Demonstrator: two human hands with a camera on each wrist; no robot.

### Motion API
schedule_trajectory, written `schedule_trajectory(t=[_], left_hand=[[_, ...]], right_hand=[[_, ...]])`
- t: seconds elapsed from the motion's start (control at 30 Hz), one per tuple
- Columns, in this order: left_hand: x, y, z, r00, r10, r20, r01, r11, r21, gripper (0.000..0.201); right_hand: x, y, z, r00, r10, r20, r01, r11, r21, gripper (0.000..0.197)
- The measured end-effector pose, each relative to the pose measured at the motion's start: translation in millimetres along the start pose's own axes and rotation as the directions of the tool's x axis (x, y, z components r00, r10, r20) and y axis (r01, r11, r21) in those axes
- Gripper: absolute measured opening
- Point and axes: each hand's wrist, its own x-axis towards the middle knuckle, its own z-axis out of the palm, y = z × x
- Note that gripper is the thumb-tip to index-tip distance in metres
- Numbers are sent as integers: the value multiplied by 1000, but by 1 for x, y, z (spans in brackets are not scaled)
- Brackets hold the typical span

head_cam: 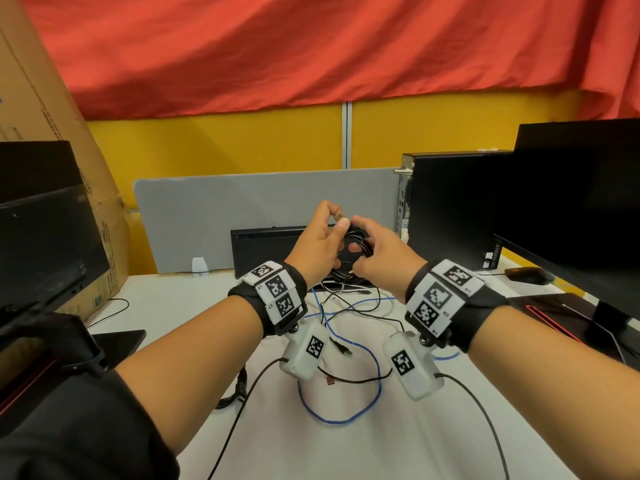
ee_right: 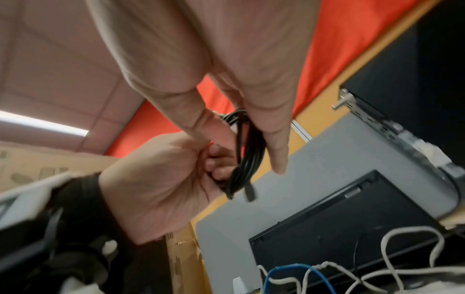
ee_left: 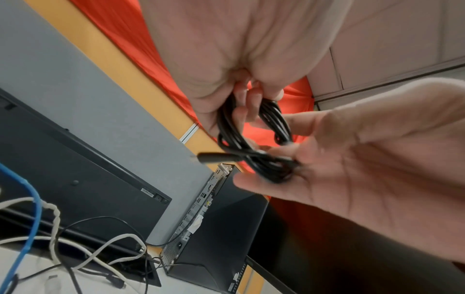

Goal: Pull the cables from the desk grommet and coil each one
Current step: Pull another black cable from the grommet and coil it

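Both hands are raised over the white desk (head_cam: pixel 180 306). Between them is a black cable (head_cam: pixel 356 242) wound into a small coil (ee_left: pixel 254 139). My left hand (head_cam: pixel 337 223) grips the coil's top with curled fingers and pinches a metal plug (head_cam: pixel 339 215) at thumb and forefinger. My right hand (head_cam: pixel 360 252) holds the lower loops between thumb and fingers; in the right wrist view the coil (ee_right: pixel 247 157) runs between its extended fingers (ee_right: pixel 276 151). A black plug end (ee_left: pixel 208 159) sticks out of the coil. The grommet opening (ee_left: pixel 141 268) lies at the desk's back with cables running into it.
Loose on the desk are a blue cable (head_cam: pixel 346 420), a white cable (head_cam: pixel 389 308) and thin black cables (head_cam: pixel 367 379). A keyboard (head_cam: pixel 273 247) leans on the grey divider (head_cam: pixel 242 209). A PC tower (head_cam: pixel 450 209), monitors (head_cam: pixel 581 202) and a mouse (head_cam: pixel 528 274) flank the space; cardboard (head_cam: pixel 52 133) stands at the left.
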Motion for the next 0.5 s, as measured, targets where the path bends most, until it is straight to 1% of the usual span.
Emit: schedule_trajectory(t=[0.03, 0.07, 0.1, 0.13, 0.17, 0.2, 0.27, 0.33, 0.4, 0.47, 0.5], left_hand=[[2, 0, -2, 1000, -8, -20, 8, 1000, -3, 4], [3, -1, -6, 999, -22, -45, 22, 1000, -11, 5], [3, -2, -11, 997, -40, -71, 38, 999, -24, 6], [4, -3, -16, 994, -54, -92, 51, 998, -33, 6], [3, -4, -20, 992, -63, -106, 60, 998, -34, 6], [2, -6, -22, 991, -69, -114, 66, 997, -30, 6], [0, -7, -24, 991, -75, -115, 72, 997, -34, 5], [0, -8, -22, 991, -79, -106, 75, 996, -46, 5], [-1, -8, -20, 993, -78, -91, 74, 996, -43, 5], [-2, -9, -18, 994, -74, -80, 71, 997, -41, 5], [-3, -9, -18, 994, -73, -78, 70, 996, -49, 5]], right_hand=[[1, 0, 0, 998, -26, -51, 19, 993, -118, 69], [3, 2, -1, 994, -20, -112, 2, 988, -156, 57], [5, 3, -4, 987, 23, -156, -39, 995, -95, 43], [6, 4, -6, 983, 97, -153, -92, 995, 40, 30], [5, 3, -7, 981, 165, -102, -143, 971, 192, 21], [4, 2, -8, 977, 208, -51, -184, 938, 294, 20], [6, 2, -6, 973, 229, -24, -210, 924, 319, 24], [7, 2, 1, 975, 219, -20, -207, 942, 263, 25], [9, 5, 6, 981, 194, -23, -187, 964, 189, 21], [8, 5, 11, 988, 121, -99, -109, 988, 111, 14], [8, 6, 12, 987, 77, -140, -69, 996, 58, 14]])
